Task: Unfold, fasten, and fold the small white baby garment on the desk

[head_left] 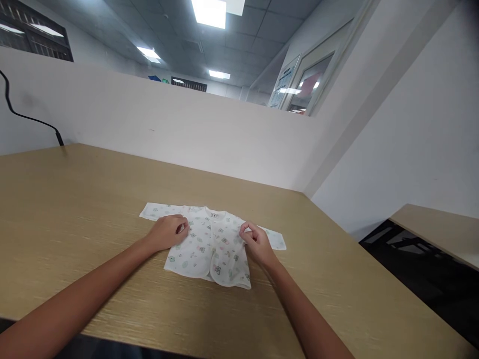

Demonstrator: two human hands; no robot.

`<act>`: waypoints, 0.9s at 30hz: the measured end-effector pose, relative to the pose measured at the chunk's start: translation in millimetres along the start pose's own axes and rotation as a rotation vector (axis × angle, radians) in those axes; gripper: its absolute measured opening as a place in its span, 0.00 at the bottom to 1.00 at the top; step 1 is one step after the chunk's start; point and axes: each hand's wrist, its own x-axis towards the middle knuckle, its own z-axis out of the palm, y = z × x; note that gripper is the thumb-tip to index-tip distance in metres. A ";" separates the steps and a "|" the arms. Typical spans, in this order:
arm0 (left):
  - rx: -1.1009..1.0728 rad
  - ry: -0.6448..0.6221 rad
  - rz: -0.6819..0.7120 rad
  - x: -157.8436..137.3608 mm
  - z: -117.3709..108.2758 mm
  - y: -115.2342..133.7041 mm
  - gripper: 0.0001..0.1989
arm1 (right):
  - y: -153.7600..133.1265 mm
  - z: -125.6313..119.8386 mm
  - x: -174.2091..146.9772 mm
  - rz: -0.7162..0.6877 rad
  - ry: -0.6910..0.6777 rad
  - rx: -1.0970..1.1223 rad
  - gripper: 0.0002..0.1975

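Note:
A small white baby shirt with a pale printed pattern lies spread flat on the wooden table, sleeves out to both sides and collar towards the far wall. My left hand rests on the shirt near its left shoulder, fingers curled onto the cloth. My right hand pinches the fabric at the right shoulder, by the base of the right sleeve. The left sleeve lies flat and untouched.
A white partition wall runs along the table's far edge. A black cable hangs down it at the far left. The table's right edge drops to a dark gap, with a second wooden table beyond it.

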 end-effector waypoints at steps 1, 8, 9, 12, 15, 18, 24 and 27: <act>-0.001 -0.001 0.000 -0.1 -0.2 0.2 0.11 | 0.5 0.2 0.1 -0.001 -0.003 -0.001 0.12; 0.006 -0.007 -0.003 0.4 0.6 -1.1 0.11 | 5.0 0.1 2.4 -0.072 0.027 -0.093 0.12; 0.004 -0.011 -0.003 0.4 0.9 -1.4 0.11 | 5.9 0.1 2.9 -0.095 0.014 -0.120 0.14; 0.003 -0.016 -0.006 0.3 1.4 -2.0 0.11 | 9.4 1.2 3.9 -0.143 -0.011 -0.158 0.23; 0.001 -0.013 -0.004 0.1 0.9 -1.2 0.11 | 11.3 3.1 4.2 -0.143 0.020 -0.141 0.31; -0.004 -0.016 0.001 -0.2 0.3 0.2 0.10 | 8.7 3.8 4.5 -0.143 0.021 -0.113 0.27; -0.010 -0.018 -0.009 -0.4 0.9 -0.6 0.09 | -0.4 5.2 3.9 -0.093 0.030 -0.088 0.20; -0.012 -0.016 -0.006 0.1 1.6 -2.2 0.10 | 0.2 5.9 3.2 -0.050 0.052 -0.101 0.24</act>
